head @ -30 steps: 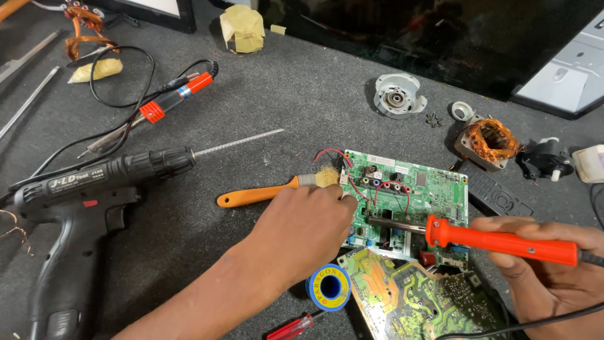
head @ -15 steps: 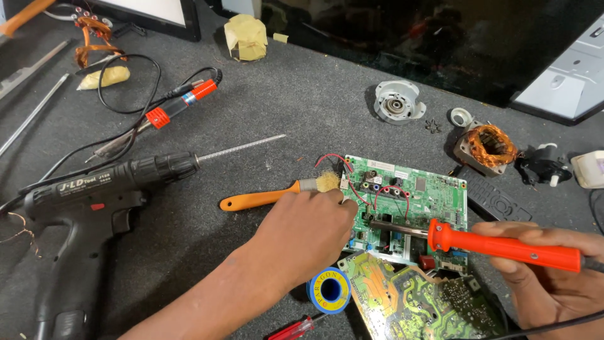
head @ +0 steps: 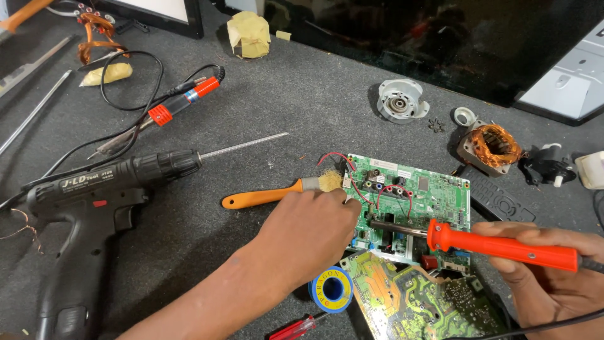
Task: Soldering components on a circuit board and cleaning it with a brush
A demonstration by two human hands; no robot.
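Nearest, a yellow-green printed circuit board point(head: 421, 299) leans at the counter's point(head: 302, 119) edge beside a blue spool of solder wire point(head: 331, 289) with a yellow label ring. The right hand point(head: 547, 277) has its grip clamped on an orange-handled soldering iron point(head: 497, 244), tip over the green rectangular circuit board point(head: 412, 204). The left hand point(head: 308, 233) rests fingers together at that board's left edge. Farther off lies an orange-handled brush point(head: 277, 192).

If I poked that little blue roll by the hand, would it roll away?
Probably not: the blue solder spool lies flat on its side, so a poke would likely just slide it. The grey mat looks rough, which should slow it. Stood on edge, it would likely roll.
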